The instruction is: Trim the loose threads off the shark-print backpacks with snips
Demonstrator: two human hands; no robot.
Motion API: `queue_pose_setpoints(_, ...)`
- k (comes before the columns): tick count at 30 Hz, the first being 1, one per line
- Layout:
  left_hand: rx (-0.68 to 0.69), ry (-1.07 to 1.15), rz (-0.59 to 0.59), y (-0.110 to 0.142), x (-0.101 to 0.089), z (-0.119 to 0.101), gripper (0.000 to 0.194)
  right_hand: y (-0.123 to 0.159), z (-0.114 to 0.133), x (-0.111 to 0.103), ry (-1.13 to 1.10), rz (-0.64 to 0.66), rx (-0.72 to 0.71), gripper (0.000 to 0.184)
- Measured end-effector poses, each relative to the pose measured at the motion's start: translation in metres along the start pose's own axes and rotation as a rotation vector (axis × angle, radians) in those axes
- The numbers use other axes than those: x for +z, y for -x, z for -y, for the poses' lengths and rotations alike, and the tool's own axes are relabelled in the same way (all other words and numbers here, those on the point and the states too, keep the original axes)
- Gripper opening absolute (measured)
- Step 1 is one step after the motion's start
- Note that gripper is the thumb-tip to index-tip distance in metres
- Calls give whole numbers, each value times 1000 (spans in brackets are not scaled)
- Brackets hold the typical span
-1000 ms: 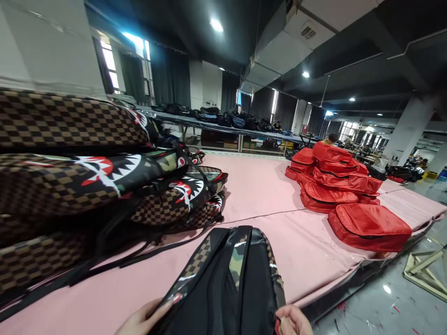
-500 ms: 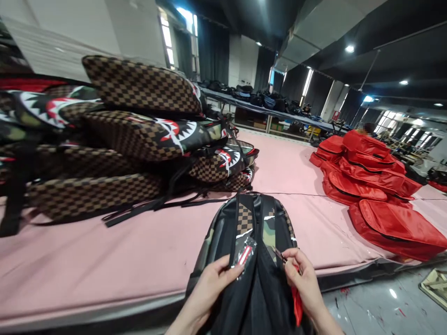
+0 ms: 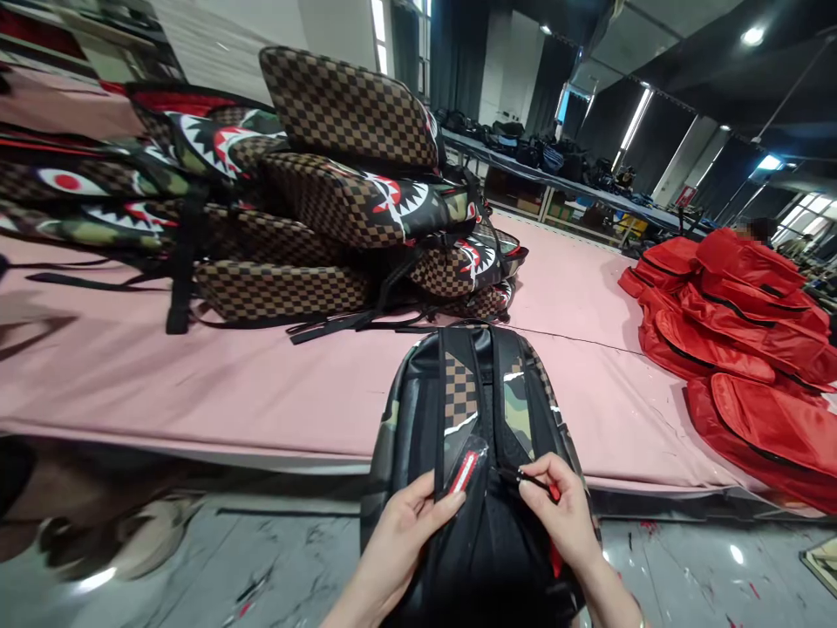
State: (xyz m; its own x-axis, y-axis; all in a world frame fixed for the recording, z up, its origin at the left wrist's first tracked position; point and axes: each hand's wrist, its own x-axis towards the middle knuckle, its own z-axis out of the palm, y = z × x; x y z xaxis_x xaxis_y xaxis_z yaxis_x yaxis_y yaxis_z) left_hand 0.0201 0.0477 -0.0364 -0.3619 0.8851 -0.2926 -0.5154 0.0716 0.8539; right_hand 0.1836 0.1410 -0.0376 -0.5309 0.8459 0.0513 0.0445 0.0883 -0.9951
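Note:
A black backpack (image 3: 418,410) with checkered and camouflage shoulder straps lies back-up, hanging over the near edge of the pink table (image 3: 196,392). My left hand (image 3: 409,523) pinches the left strap, where a small clear packet with a red tag (image 3: 466,471) sits. My right hand (image 3: 562,515) is closed on a thin dark zipper pull or strap end (image 3: 520,477) at the right strap, and a bit of red shows under its palm. Both hands rest on the backpack's back panel.
A pile of brown checkered shark-mouth backpacks (image 3: 340,201) fills the table's left and middle, loose black straps trailing forward. Red bags (image 3: 738,331) are heaped at the right. Behind stands a long table with dark bags (image 3: 542,157). Grey floor (image 3: 196,567) lies below.
The view has swung left and down. The backpack has slid toward me over the table edge. Both hands came up from its bottom edge to the straps and pinched there.

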Motion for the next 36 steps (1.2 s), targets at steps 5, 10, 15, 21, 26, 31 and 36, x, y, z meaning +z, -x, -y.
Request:
queue_pose_setpoints(5, 30, -25, 27, 4, 5, 0, 34, 6, 3, 4, 24, -5, -8, 15)
queue_pose_setpoints(10, 33, -25, 52, 9, 11, -2, 30, 8, 7, 6, 120, -13, -69, 13)
queue_pose_setpoints(15, 31, -53, 59, 11, 11, 1, 35, 7, 10, 4, 226, -37, -107, 12)
queue_pose_setpoints(21, 31, -92, 63, 13, 10, 1, 37, 3, 13, -5, 156, 38, -56, 12)
queue_pose_setpoints(26, 36, -174, 107, 13, 8, 1, 31, -1, 27, -10, 259, 119, -112, 11)
queue_pose_setpoints(31, 91, -238, 157, 13, 6, 6, 35, -15, 26, -10, 166, 120, -137, 12)
queue_pose_setpoints(36, 132, -301, 170, 20, 6, 2, 39, -41, 25, -28, 28, 252, -52, 19)
